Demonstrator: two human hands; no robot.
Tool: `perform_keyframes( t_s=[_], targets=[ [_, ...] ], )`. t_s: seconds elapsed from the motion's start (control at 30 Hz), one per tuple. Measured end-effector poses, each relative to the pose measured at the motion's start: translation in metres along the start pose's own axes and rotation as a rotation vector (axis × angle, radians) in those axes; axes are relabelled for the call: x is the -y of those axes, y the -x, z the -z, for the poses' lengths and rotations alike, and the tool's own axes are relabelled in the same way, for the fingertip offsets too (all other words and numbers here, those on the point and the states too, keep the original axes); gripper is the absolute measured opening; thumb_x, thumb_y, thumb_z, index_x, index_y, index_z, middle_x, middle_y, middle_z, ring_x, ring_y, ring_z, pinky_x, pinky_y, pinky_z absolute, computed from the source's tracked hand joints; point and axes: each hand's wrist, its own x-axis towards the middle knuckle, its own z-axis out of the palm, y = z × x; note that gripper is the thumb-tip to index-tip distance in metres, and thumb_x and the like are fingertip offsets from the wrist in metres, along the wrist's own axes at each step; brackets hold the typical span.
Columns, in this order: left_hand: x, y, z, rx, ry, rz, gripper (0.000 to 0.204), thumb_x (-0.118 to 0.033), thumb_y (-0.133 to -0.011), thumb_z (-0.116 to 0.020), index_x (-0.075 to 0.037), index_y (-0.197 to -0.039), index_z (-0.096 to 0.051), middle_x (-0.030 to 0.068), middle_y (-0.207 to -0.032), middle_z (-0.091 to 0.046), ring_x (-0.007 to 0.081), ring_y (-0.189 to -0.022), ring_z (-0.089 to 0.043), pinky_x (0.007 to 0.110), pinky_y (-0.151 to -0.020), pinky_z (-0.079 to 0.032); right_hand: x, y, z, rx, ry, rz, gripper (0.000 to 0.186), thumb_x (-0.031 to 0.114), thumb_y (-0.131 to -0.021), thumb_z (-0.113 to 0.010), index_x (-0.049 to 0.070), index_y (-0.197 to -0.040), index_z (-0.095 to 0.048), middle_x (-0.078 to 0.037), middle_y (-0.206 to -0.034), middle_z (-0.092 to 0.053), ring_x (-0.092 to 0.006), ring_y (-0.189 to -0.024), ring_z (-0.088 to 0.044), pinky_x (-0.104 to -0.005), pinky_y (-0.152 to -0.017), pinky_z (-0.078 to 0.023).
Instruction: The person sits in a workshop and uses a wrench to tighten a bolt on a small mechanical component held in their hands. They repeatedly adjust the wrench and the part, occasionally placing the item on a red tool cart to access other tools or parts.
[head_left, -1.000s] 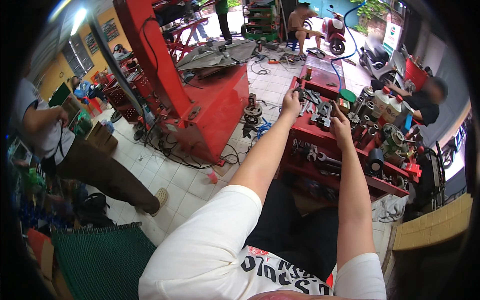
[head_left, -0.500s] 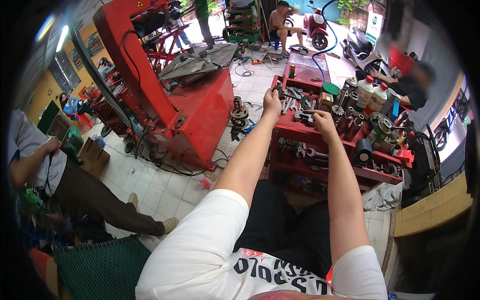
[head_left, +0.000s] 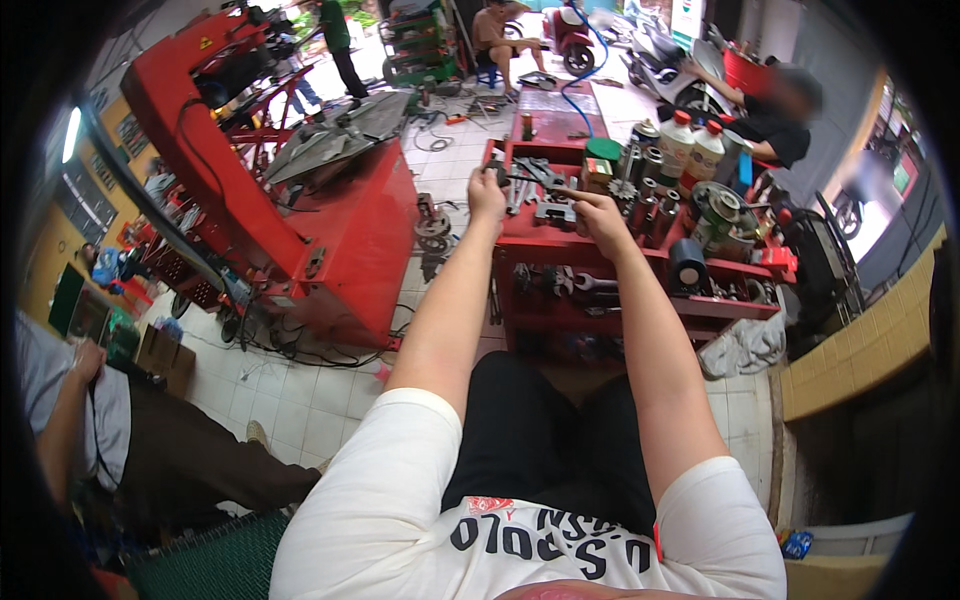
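Note:
Both arms reach to the top tray of a red tool cart (head_left: pixel 520 228). My left hand (head_left: pixel 486 195) is closed around a small dark tool (head_left: pixel 495 170) at the tray's left edge; its exact kind I cannot tell. My right hand (head_left: pixel 604 216) is curled beside a silver metal tool (head_left: pixel 554 214), but I cannot make out what is in its fingers. Loose wrenches (head_left: pixel 517 188) lie between my hands. To their right stand a green-lidded tin (head_left: pixel 602 150), metal cylinders and white bottles (head_left: pixel 676 150).
A red machine (head_left: pixel 355 250) stands left, cables on the floor beside it. A person (head_left: pixel 70 410) stands at lower left; another (head_left: pixel 770 120) works by a scooter at upper right, and one (head_left: pixel 495 40) sits farther back. A yellow padded bench (head_left: pixel 860 330) is at right.
The view has swung, shifting the cart toward image left and slightly upward. My hands stay at the tray. The person at lower left now appears lower and farther toward the rim.

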Motion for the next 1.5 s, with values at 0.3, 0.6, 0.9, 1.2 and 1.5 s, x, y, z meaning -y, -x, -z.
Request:
perform_keyframes(
  t_s=[0.3, 0.6, 0.9, 1.2, 1.5],
  targets=[
    [-0.005, 0.003, 0.002, 0.028, -0.038, 0.041, 0.026, -0.020, -0.113, -0.046, -0.002, -0.125, -0.058, 0.0049, -0.100, -0.066, 0.0115, -0.069, -0.063, 0.025, -0.060, -0.052, -0.008, -0.005, -0.008, -0.159, 0.155, -0.031, 0.055, 0.008, -0.093, -0.055, 0.011, -0.148, -0.062, 0.004, -0.068, -0.054, -0.0071, -0.056, -0.046, -0.0271, -0.052, -0.039],
    [-0.010, 0.004, 0.001, 0.032, -0.101, 0.013, 0.027, -0.020, -0.112, -0.046, -0.003, -0.129, -0.058, 0.0054, -0.102, -0.068, 0.0118, -0.072, -0.066, 0.025, -0.063, -0.055, 0.000, -0.007, 0.001, -0.002, 0.185, -0.149, 0.042, 0.006, -0.093, -0.053, 0.009, -0.128, -0.077, 0.004, -0.069, -0.056, -0.0060, -0.057, -0.045, -0.0258, -0.052, -0.037],
    [-0.013, 0.009, -0.006, 0.007, -0.058, 0.012, 0.024, -0.020, -0.112, -0.047, -0.003, -0.125, -0.058, 0.0036, -0.089, -0.065, 0.0096, -0.064, -0.061, 0.025, -0.059, -0.051, -0.011, -0.011, -0.004, -0.149, 0.204, -0.088, 0.055, 0.007, -0.098, -0.054, 0.013, -0.152, -0.057, 0.005, -0.071, -0.057, -0.0071, -0.056, -0.047, -0.0262, -0.052, -0.039],
    [-0.007, 0.007, -0.005, 0.046, -0.127, 0.012, 0.027, -0.020, -0.111, -0.050, -0.002, -0.128, -0.061, 0.0074, -0.104, -0.069, 0.0132, -0.078, -0.068, 0.026, -0.067, -0.055, -0.005, -0.008, 0.005, -0.015, 0.194, -0.121, 0.043, 0.005, -0.094, -0.050, 0.012, -0.125, -0.079, 0.004, -0.065, -0.056, -0.0060, -0.053, -0.043, -0.0254, -0.050, -0.037],
    [-0.009, 0.006, -0.009, 0.039, -0.076, 0.026, 0.026, -0.020, -0.111, -0.049, -0.003, -0.128, -0.061, 0.0055, -0.101, -0.069, 0.0118, -0.076, -0.066, 0.026, -0.065, -0.054, -0.019, -0.020, -0.006, -0.162, 0.534, -0.066, 0.052, 0.006, -0.094, -0.052, 0.014, -0.143, -0.067, 0.000, -0.069, -0.059, -0.0088, -0.057, -0.048, -0.0281, -0.052, -0.042]
  ],
)
